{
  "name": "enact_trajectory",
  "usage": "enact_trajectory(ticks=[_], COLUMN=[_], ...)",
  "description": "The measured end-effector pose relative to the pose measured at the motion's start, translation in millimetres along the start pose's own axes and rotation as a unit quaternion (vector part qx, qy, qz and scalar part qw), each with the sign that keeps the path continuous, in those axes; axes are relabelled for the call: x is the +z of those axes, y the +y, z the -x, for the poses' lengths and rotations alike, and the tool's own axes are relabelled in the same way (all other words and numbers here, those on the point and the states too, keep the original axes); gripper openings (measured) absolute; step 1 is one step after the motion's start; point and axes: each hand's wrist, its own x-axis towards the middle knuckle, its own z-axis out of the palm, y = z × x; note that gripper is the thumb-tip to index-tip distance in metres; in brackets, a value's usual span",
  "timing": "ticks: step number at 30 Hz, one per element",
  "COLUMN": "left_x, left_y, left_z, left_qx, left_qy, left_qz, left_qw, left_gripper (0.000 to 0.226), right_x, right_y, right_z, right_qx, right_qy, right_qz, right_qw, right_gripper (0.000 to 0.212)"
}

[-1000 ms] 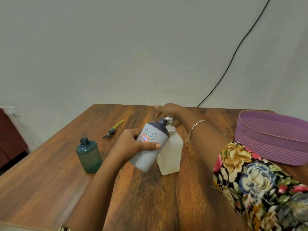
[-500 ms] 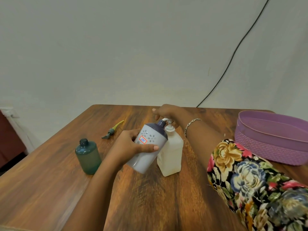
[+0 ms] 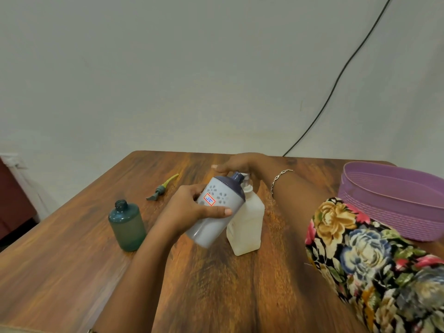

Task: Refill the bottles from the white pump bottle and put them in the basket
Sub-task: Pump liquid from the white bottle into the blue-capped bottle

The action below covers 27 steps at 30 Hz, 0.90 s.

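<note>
The left hand [image 3: 189, 210] is curling fingers and thumb round the grey bottle [image 3: 212, 228], tilting its open neck toward 1 o'clock, by the spout of the white pump bottle [image 3: 248, 224] at table centre. The right hand [image 3: 237, 163], forearm coming from 4 o'clock, is lying flat-fingered on the pump head.

The near middle of the desk [image 3: 228, 296] lies bare. The green bottle [image 3: 126, 228] stands at left, the purple basket [image 3: 384, 212] at far right.

tilted grey bottle [image 3: 209, 229] beside upright white pump bottle [image 3: 248, 227]; teal bottle [image 3: 127, 224] left, purple basket [image 3: 384, 212] right
</note>
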Motion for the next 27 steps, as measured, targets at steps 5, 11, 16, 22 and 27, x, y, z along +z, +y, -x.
enact_trajectory(ticks=[5,11,16,22,27], left_x=[1.0,3.5,-1.8,-0.9,0.6], left_y=[-0.4,-1.0,5.6,5.1,2.5], left_z=[1.6,2.2,-2.0,0.9,-0.2], left_qx=[-0.01,-0.027,-0.016,-0.021,-0.029], left_qy=[-0.002,-0.008,0.003,-0.016,-0.011], left_qz=[-0.006,0.007,0.004,-0.011,-0.005], left_qw=[1.0,1.0,1.0,1.0,0.999], left_gripper=[0.046,0.068,0.056,0.066,0.051], right_x=[5.9,7.4,-4.3,5.9,7.8], right_y=[1.8,5.2,-0.3,2.7,3.7], right_z=[0.5,-1.7,-0.8,0.5,0.2], right_qx=[-0.012,-0.011,0.007,-0.017,-0.016], right_qy=[0.04,0.035,-0.063,0.044,0.061], right_qz=[0.097,0.089,-0.012,0.075,0.083], right_qw=[0.994,0.995,0.998,0.996,0.995], right_gripper=[0.033,0.053,0.059,0.04,0.049])
